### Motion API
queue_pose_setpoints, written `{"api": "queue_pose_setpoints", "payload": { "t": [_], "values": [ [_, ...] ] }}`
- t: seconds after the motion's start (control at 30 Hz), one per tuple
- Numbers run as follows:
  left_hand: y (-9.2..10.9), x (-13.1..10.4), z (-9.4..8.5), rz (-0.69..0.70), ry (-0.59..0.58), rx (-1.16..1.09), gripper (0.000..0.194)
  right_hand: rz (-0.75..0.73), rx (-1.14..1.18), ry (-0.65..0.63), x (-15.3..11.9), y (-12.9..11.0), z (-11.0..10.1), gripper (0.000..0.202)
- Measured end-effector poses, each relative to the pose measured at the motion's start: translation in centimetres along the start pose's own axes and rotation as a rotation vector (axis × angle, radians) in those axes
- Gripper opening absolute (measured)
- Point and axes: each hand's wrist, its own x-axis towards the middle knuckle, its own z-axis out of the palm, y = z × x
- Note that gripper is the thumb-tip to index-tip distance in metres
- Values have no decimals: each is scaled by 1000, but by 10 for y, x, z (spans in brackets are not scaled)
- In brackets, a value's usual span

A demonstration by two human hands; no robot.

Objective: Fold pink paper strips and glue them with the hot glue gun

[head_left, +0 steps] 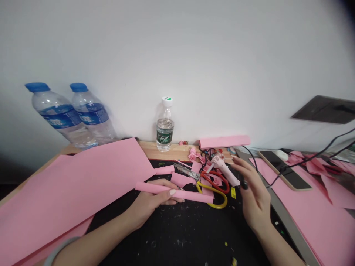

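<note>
My left hand (161,194) pinches a long, narrow strip of folded pink paper (195,195) between thumb and fingers, above the black mat (177,232). Just beyond the strip lie scissors (194,173) with one red and one yellow handle loop, blades pointing to the left. A pale pink hot glue gun (225,170) rests behind them, its nozzle toward the left. To the right of the glue gun is my right hand (253,195), fingers apart and nothing between them. Something black covers its thumb tip. Small pink paper roses (193,154) lie behind the scissors.
Large pink sheets (91,184) cover the left side. Two blue-capped bottles (91,114) lean on the wall, and a small bottle (165,129) stands at the back. To the right lie a phone (285,171), more pink paper (313,207) and black cables (305,160).
</note>
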Motion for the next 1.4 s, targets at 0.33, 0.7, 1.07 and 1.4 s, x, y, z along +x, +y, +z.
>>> {"api": "queue_pose_setpoints", "payload": {
  "t": [0.33, 0.7, 1.07, 1.4],
  "values": [
    [-3, 0, -1, -21, -134, -68, 21, 629, 1154, -371, 2, -17, 9, 73],
    [-5, -1, 1, -79, -212, -126, 26, 832, 1437, -553, -13, -29, 29, 80],
    [-1, 0, 6, -19, -164, -133, 26, 437, 272, -662, -28, -24, 35, 22],
    [-7, 0, -1, -38, -90, -161, 32, 505, 196, -661, -22, -23, 31, 34]
  ]
}}
